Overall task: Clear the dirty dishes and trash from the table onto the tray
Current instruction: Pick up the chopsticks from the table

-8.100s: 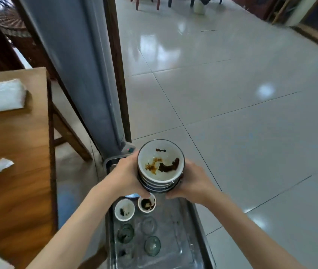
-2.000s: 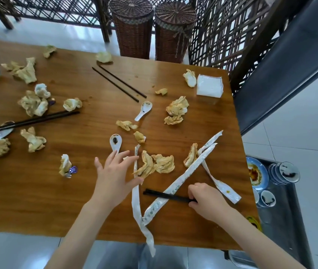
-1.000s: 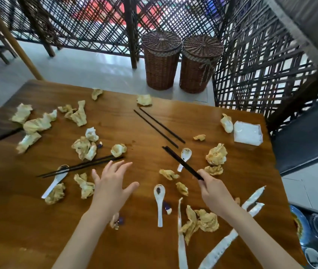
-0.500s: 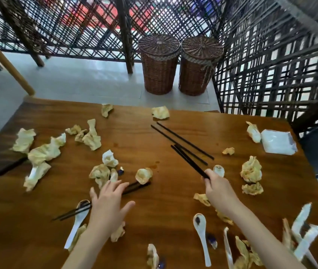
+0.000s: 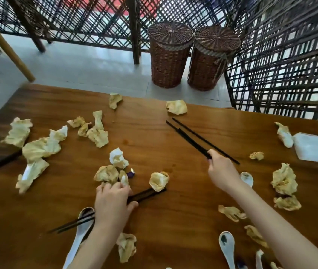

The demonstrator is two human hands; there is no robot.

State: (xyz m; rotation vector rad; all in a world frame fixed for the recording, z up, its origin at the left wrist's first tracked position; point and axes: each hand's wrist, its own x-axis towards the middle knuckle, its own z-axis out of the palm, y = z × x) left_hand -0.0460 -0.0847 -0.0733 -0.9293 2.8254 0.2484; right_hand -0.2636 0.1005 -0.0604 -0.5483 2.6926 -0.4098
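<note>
The left hand is laid over a pair of black chopsticks on the wooden table, fingers curling down around them; their long axis is seen to run from lower left to upper right, passing under the palm. Farther off, a second pair is pinched by the right hand, its tips reaching beside 1 loose chopstick lying parallel, just right of it
</note>
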